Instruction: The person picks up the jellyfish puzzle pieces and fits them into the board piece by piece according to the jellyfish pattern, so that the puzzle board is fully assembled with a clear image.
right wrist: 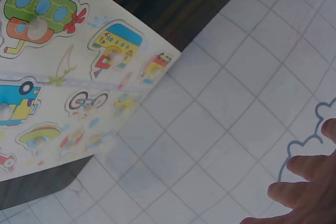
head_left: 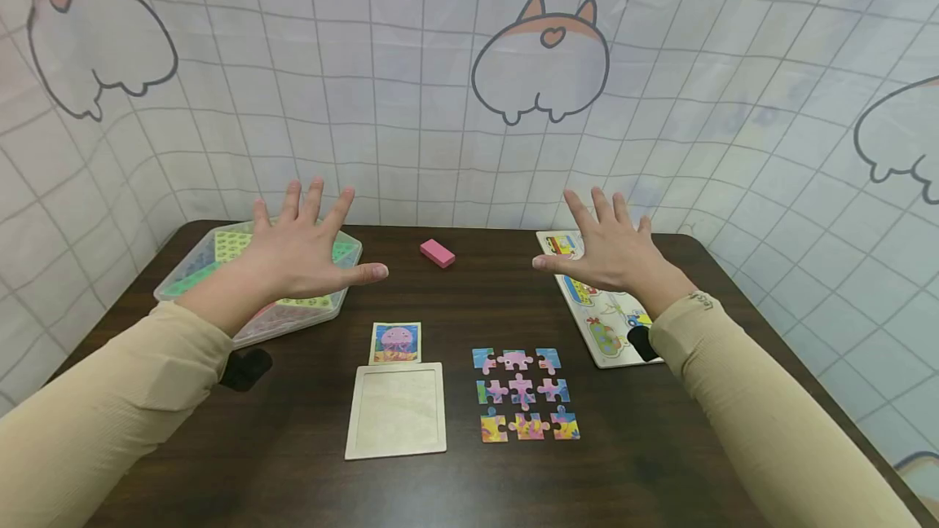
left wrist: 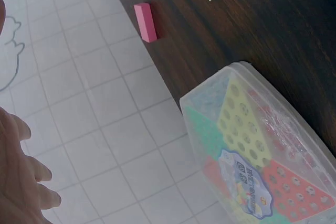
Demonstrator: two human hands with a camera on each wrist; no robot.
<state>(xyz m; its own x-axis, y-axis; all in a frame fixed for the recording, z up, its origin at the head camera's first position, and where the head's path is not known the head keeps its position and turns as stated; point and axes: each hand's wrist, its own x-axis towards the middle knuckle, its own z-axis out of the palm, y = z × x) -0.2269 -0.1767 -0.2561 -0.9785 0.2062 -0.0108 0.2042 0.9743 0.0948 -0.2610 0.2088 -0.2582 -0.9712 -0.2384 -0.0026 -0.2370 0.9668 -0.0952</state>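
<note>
Lengthwise, the picture board slants away to the left.

Clear box (lidded) lies left; flat puzzle board right.

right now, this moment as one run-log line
left hand: open, empty | right hand: open, empty | tray: unfilled | pieces: in rows right of tray | card: beyond tray

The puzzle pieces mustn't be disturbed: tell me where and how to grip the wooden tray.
Probably best pinched at the middle of its left rim, the left hand coming from the left. The wooden tray lies flat with a raised border; the picture card adjoins its far edge and puzzle pieces lie to its right, leaving the left free.
</note>
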